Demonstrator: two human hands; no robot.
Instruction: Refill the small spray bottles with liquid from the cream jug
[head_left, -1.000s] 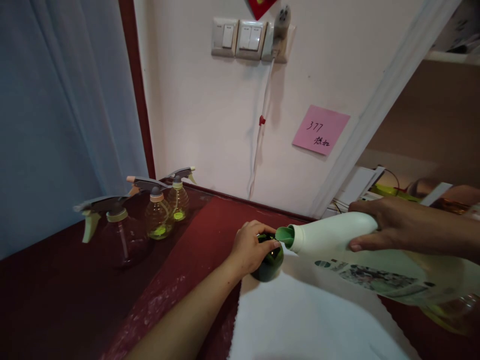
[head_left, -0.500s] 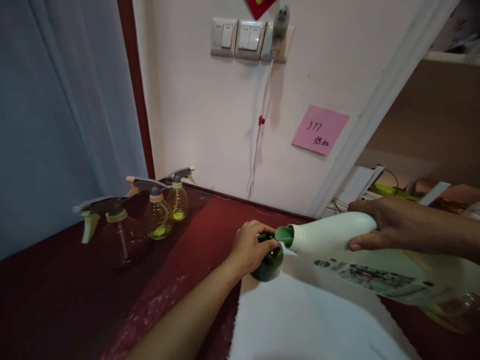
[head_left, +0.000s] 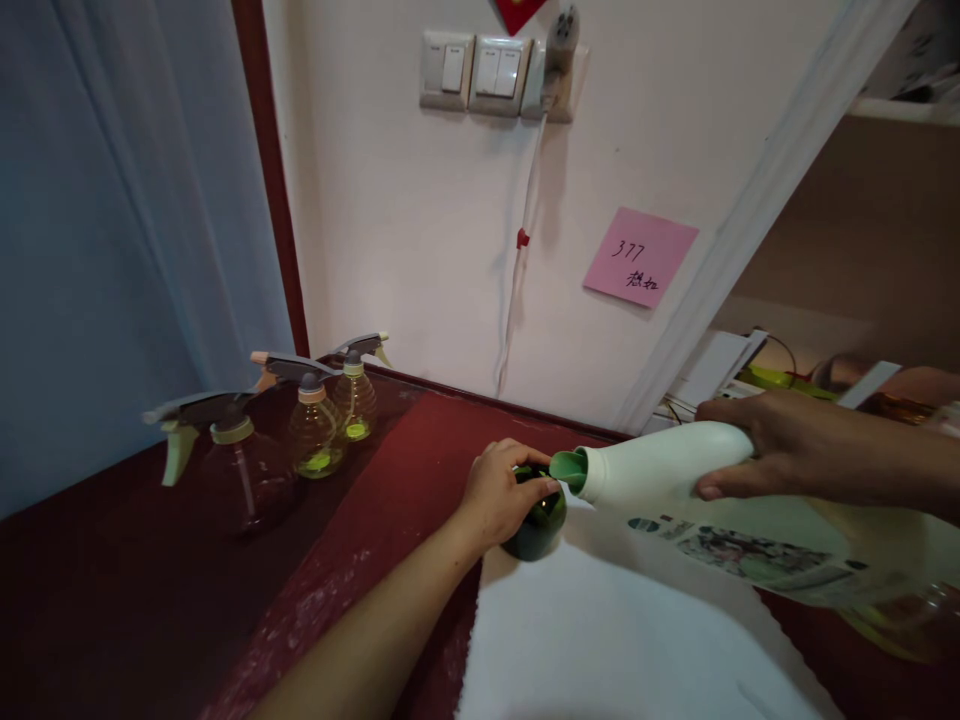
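A white sheet [head_left: 622,640] lay near. The right hand [head_left: 765,440] gripped a big pale jug [head_left: 667,468], tipped over. The left hand [head_left: 504,490] held a small green bottle [head_left: 535,537] at the sheet's far edge, by the jug's green spout [head_left: 568,470]. A pink note [head_left: 641,258] stuck to the wall [head_left: 397,220].

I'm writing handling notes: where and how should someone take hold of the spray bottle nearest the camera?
Probably around the collar of the spray bottle, coming from the camera's side. It stands upright, and the collar is narrower than its rounded body. The trigger juts toward picture left, and two other spray bottles stand behind it.
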